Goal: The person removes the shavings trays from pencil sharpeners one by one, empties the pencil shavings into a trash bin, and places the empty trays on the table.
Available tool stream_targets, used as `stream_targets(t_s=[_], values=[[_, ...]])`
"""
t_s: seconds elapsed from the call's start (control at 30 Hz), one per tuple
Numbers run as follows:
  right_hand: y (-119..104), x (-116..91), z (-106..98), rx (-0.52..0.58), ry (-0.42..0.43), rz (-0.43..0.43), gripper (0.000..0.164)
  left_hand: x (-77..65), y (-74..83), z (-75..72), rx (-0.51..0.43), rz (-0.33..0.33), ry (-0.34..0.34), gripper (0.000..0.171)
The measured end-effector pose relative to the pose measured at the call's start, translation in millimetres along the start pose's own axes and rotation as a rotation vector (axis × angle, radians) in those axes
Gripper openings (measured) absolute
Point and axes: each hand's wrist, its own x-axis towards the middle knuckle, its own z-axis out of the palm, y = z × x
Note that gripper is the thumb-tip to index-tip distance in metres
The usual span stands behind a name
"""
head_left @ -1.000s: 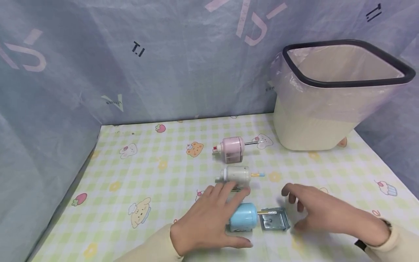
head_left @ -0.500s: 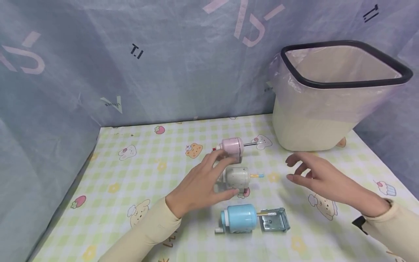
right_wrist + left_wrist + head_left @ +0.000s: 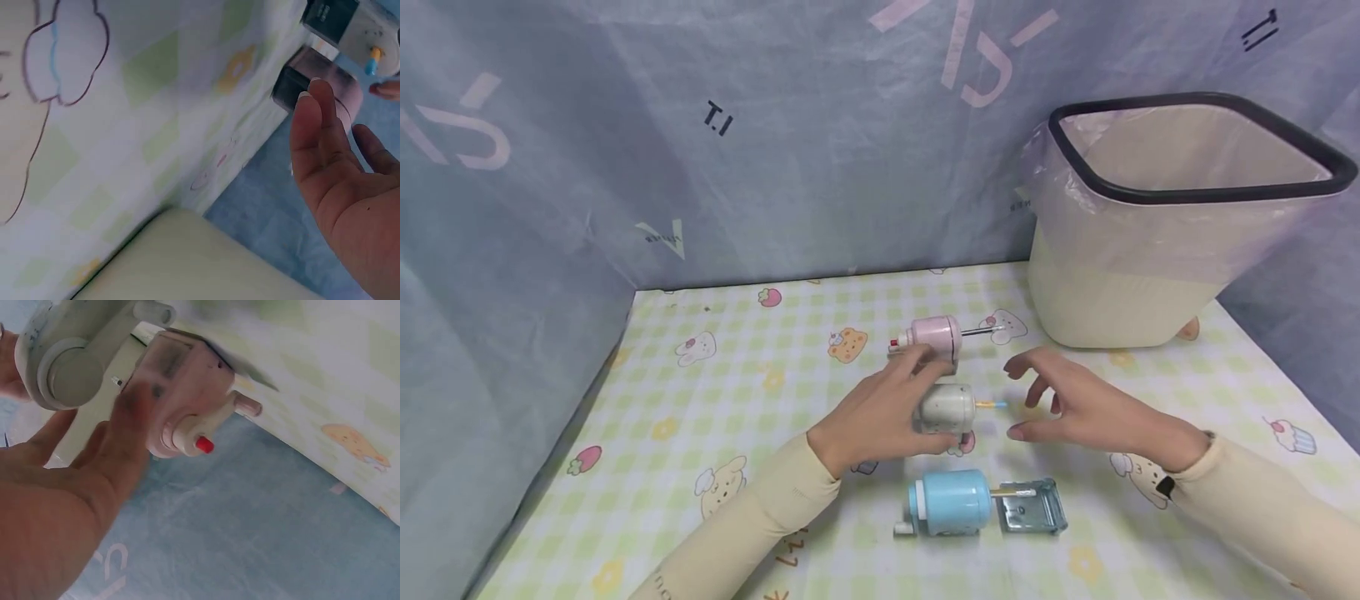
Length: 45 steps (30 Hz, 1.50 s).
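Observation:
My left hand (image 3: pixel 883 412) holds a grey crank pencil sharpener (image 3: pixel 951 407), fingers curved over its far side and thumb along the near side. From its right end sticks a yellow pencil (image 3: pixel 985 405) with a blue tip. Close to that end, my right hand (image 3: pixel 1071 408) hovers with loosely bent fingers and nothing in them. Behind stands a pink sharpener (image 3: pixel 200 381) with a red button on its crank, partly covered by the left fingers. Nearer the front is a blue sharpener (image 3: pixel 957 502), a pencil (image 3: pixel 1011 492) poking out over a clear shavings drawer (image 3: pixel 1032 517).
A large cream bin (image 3: pixel 1112 283) with a black rim and plastic liner stands at the back right. A checked cartoon cloth (image 3: pixel 760 400) covers the table. Blue-grey fabric (image 3: pixel 820 167) hangs behind and at the sides.
My left hand has moved from over the blue sharpener back to the grey one and closed round it. My right hand has moved from beside the drawer up towards the grey sharpener's pencil.

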Motion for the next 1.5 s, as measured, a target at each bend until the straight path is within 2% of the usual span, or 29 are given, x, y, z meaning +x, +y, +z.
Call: stream_targets(t_s=[0.1, 0.23, 0.33, 0.57, 0.83, 1.27, 1.5], values=[[-0.7, 4.7, 3.7, 0.003, -0.035, 0.007, 0.067, 3.8, 1.0, 2.1, 0.025, -0.005, -0.002, 0.085], [1.2, 10.7, 7.3, 0.007, -0.063, -0.003, 0.065, 8.3, 1.7, 4.5, 0.029, 0.001, -0.004, 0.077], [3.3, 13.1, 9.3, 0.007, -0.072, -0.006, 0.064, 11.6, 2.7, 6.9, 0.027, -0.003, -0.032, 0.073], [5.9, 15.8, 13.2, 0.021, -0.072, -0.004, 0.065, 19.9, 1.3, 12.9, 0.002, -0.015, -0.091, 0.086], [6.4, 17.0, 14.9, 0.032, -0.107, 0.017, 0.061, 25.6, -2.1, 18.6, -0.022, 0.004, -0.137, 0.076], [6.6, 18.8, 16.4, 0.017, -0.122, -0.013, 0.059, 26.9, -9.2, 19.0, -0.104, 0.073, -0.121, 0.055], [7.1, 15.4, 16.8, 0.043, -0.135, -0.003, 0.059, 24.8, -9.3, 21.0, -0.084, 0.087, -0.111, 0.049]])
